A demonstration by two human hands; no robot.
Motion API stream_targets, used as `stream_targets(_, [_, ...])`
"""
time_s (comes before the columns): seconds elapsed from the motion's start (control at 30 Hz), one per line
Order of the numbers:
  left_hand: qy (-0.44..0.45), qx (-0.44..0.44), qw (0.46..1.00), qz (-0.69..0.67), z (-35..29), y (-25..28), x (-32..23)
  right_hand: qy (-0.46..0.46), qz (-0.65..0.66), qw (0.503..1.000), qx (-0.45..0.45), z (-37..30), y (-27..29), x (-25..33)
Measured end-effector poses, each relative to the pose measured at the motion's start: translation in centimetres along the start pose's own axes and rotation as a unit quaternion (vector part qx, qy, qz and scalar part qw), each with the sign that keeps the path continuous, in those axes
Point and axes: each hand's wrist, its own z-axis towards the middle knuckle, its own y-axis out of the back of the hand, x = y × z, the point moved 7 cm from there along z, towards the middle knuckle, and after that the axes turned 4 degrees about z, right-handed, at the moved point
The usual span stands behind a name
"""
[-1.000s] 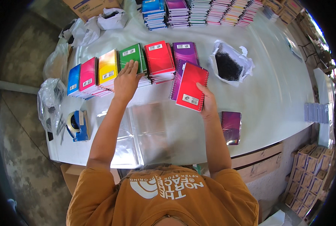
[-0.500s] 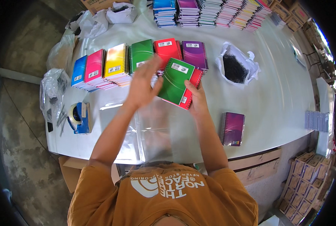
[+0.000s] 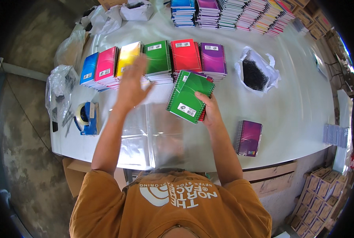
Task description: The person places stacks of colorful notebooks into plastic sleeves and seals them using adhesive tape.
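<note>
My right hand [image 3: 211,109] grips a small bundle of spiral notebooks from its right side, thumb on top. Uppermost is a green notebook [image 3: 187,99], its white label toward me; a strip of another green cover shows along its far edge, and bits of red stick out at the right. My left hand [image 3: 132,89] is blurred by motion, fingers stretched out and thumb apart, in front of the yellow notebook stack [image 3: 128,51]. Beside that stand blue [image 3: 89,65], pink [image 3: 105,59], green [image 3: 157,59], red [image 3: 183,59] and purple [image 3: 212,57] notebook stacks.
A purple notebook [image 3: 249,138] lies at the right. Farther back is a white bag of black coils [image 3: 255,73]. A blue tape dispenser [image 3: 90,119] and clear plastic bags [image 3: 61,85] are on the left. Clear plastic sheets [image 3: 135,148] lie before me; more notebook stacks [image 3: 183,18] line the far edge.
A second green notebook now lies on the bundle in my right hand, turned opposite to the first. My left hand has moved left from the bundle toward the yellow stack.
</note>
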Motion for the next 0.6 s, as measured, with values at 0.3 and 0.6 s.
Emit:
stream_targets(0.3, [0.126, -0.115, 0.985, -0.013, -5.0, 4.6, -0.2, -0.007, -0.008, 0.999, 0.031, 0.0, -2.0, -1.8])
stream_targets(0.6, [0.133, -0.195, 0.875, -0.423, -5.1, 5.7, -0.6, -0.057, 0.004, 0.996, 0.069, -1.0, -3.1, -3.3])
